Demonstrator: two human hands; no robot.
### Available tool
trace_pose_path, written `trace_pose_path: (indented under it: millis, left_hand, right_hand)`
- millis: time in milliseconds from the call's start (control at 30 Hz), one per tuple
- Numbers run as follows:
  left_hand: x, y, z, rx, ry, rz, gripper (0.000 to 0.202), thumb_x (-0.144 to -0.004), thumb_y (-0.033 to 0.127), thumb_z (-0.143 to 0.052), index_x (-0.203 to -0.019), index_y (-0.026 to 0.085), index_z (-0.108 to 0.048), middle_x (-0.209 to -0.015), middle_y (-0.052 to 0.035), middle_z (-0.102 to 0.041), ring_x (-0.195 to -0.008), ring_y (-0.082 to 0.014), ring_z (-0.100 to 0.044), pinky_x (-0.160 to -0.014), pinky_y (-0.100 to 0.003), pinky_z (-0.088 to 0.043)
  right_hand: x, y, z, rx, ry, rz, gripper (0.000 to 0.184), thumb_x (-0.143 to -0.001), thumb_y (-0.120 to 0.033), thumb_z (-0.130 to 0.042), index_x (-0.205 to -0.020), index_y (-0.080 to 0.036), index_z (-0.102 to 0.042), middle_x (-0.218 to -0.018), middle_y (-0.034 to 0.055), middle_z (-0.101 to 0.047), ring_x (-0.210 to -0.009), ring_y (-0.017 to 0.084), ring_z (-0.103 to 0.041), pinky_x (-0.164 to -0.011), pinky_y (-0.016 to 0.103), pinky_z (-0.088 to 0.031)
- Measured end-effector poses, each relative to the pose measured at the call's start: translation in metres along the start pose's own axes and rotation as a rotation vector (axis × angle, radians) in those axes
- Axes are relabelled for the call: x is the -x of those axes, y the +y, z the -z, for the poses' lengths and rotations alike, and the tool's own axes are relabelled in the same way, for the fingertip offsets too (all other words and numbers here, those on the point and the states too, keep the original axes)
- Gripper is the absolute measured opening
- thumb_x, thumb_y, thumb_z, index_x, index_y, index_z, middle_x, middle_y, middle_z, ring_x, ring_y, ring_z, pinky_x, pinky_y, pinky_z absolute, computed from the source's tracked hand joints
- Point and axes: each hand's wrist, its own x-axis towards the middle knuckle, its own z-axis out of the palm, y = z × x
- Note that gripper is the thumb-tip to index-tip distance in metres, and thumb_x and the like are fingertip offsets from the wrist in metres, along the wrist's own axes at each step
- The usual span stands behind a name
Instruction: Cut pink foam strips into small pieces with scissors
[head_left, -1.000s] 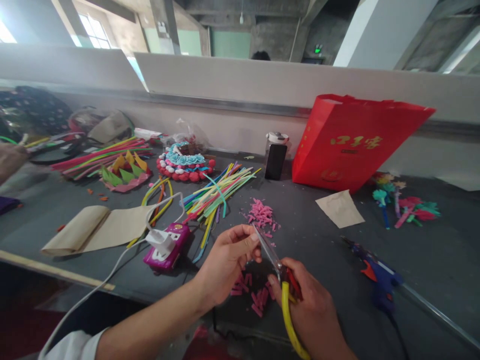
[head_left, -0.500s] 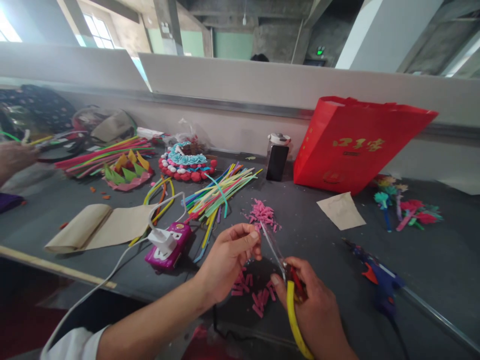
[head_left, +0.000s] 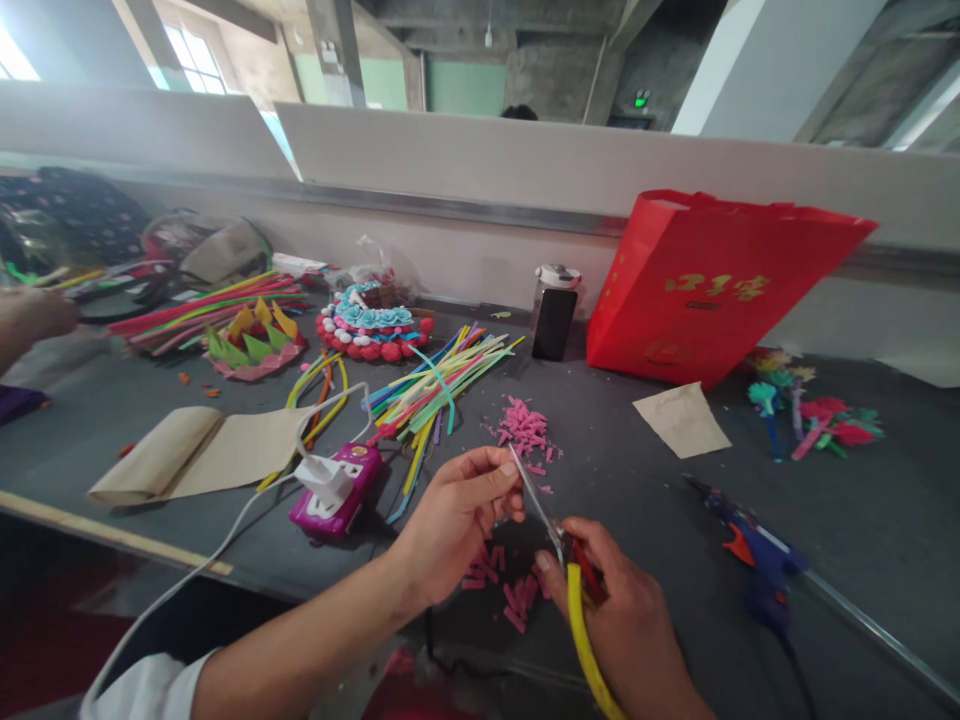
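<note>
My right hand (head_left: 634,615) is closed around a pair of scissors (head_left: 538,505) with a yellow and red handle. Their blades look nearly together, with the tips at the fingers of my left hand (head_left: 454,510). That hand is pinched, thumb against forefinger; whatever lies between its fingertips is too small or hidden to make out. Just beyond the blades lies a heap of small pink snippets (head_left: 523,425) on the dark table (head_left: 600,440). Longer pink strips (head_left: 519,602) are scattered below my hands, partly covered by the left one.
A glue gun (head_left: 757,560) lies at right, near a brown paper piece (head_left: 682,420) and a red bag (head_left: 697,290). Coloured pipe cleaners (head_left: 450,385), a purple power strip (head_left: 337,490) with a white cable, and a cloth roll (head_left: 172,455) lie left. Another person's hand (head_left: 34,320) is at far left.
The scissor blades have come closer together and swung left to my left fingertips. A few pink bits now lie between the heap and the blades. My left hand has hardly moved.
</note>
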Motion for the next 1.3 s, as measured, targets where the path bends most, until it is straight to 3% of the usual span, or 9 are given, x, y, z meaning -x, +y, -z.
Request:
trace_pose_path:
  millis: [367, 500, 633, 733, 867, 1067, 1300]
  left_hand:
    - [0.001, 0.001, -0.002, -0.155, 0.027, -0.057, 0.015, -0.076, 0.023, -0.073, -0.079, 0.014, -0.061, -0.078, -0.0033, -0.065, -0.061, -0.0105, -0.057, -0.061, -0.024, -0.046]
    - [0.001, -0.002, -0.003, -0.384, 0.08, -0.184, 0.015, -0.078, 0.027, -0.071, -0.076, 0.016, -0.061, -0.067, 0.0004, -0.062, -0.057, -0.0104, -0.053, -0.059, -0.023, -0.042]
    - [0.005, -0.008, -0.002, -0.761, 0.104, -0.386, 0.006, -0.082, 0.023, -0.066, -0.079, 0.018, -0.063, -0.069, 0.0, -0.061, -0.063, -0.0133, -0.055, -0.062, -0.024, -0.042]
    - [0.011, -0.016, -0.002, -1.008, -0.001, -0.556, 0.008, -0.085, 0.017, -0.059, -0.082, 0.019, -0.066, -0.078, -0.0047, -0.065, -0.072, -0.0164, -0.058, -0.07, -0.026, -0.043]
    - [0.017, -0.028, 0.0, -1.113, -0.184, -0.595, 0.016, -0.085, 0.012, -0.056, -0.087, 0.021, -0.069, -0.087, -0.0105, -0.068, -0.082, -0.0211, -0.061, -0.079, -0.031, -0.044]
    - [0.015, -0.033, 0.007, -1.258, -0.266, -0.614, 0.018, -0.085, 0.015, -0.055, -0.087, 0.022, -0.071, -0.089, -0.0127, -0.07, -0.083, -0.0248, -0.062, -0.086, -0.038, -0.044]
    - [0.016, -0.033, 0.004, -1.281, -0.332, -0.618, 0.017, -0.085, 0.014, -0.055, -0.085, 0.021, -0.071, -0.086, -0.0118, -0.069, -0.079, -0.023, -0.061, -0.082, -0.035, -0.043]
  right_hand:
    - [-0.002, -0.002, 0.003, -0.193, 0.055, -0.171, 0.025, -0.086, -0.043, -0.062, -0.1, -0.023, -0.058, -0.073, -0.0015, -0.072, -0.051, 0.013, -0.067, -0.048, 0.019, -0.053]
    - [-0.002, -0.002, 0.004, -0.298, 0.055, -0.222, 0.026, -0.084, -0.043, -0.064, -0.1, -0.022, -0.059, -0.071, -0.0014, -0.071, -0.049, 0.012, -0.064, -0.047, 0.018, -0.054]
    - [-0.005, -0.004, 0.008, -0.413, 0.037, -0.28, 0.028, -0.08, -0.042, -0.068, -0.098, -0.021, -0.061, -0.064, -0.0029, -0.066, -0.05, 0.013, -0.063, -0.045, 0.019, -0.054]
    - [-0.006, -0.007, 0.015, -0.503, 0.024, -0.348, 0.035, -0.078, -0.043, -0.07, -0.102, -0.021, -0.059, -0.069, -0.0021, -0.066, -0.05, 0.013, -0.062, -0.045, 0.02, -0.054]
    - [-0.007, -0.007, 0.018, -0.61, 0.023, -0.409, 0.043, -0.077, -0.044, -0.072, -0.109, -0.021, -0.055, -0.075, -0.0018, -0.066, -0.052, 0.011, -0.06, -0.046, 0.019, -0.052]
    - [-0.007, -0.006, 0.016, -0.777, -0.02, -0.506, 0.046, -0.076, -0.044, -0.073, -0.11, -0.019, -0.054, -0.075, -0.0016, -0.064, -0.056, 0.011, -0.058, -0.05, 0.021, -0.051]
    - [-0.01, -0.01, 0.017, -0.865, -0.019, -0.553, 0.043, -0.078, -0.042, -0.071, -0.11, -0.02, -0.052, -0.074, -0.0041, -0.06, -0.051, 0.009, -0.054, -0.046, 0.02, -0.047]
